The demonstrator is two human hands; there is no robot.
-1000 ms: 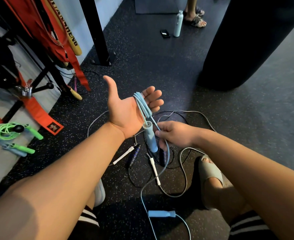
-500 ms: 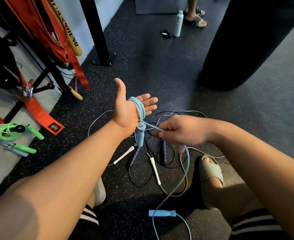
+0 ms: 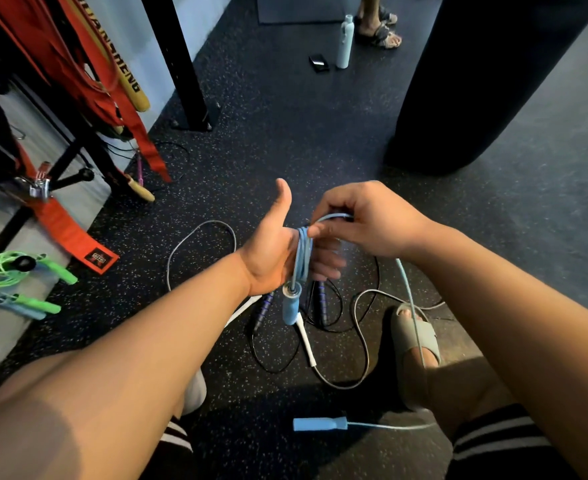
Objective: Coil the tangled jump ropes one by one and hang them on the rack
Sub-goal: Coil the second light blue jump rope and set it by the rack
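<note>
Higher now, at frame centre, the right hand (image 3: 368, 223) pinches the light, floppy blue rope (image 3: 303, 258), likely best held close to the coils round the open left hand (image 3: 268, 259).

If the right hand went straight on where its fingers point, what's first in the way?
Probably the blue rope coiled round the left hand: the right hand, pinching that rope, points left, almost touching the coil. Depth is unclear; it could pass just over.
</note>
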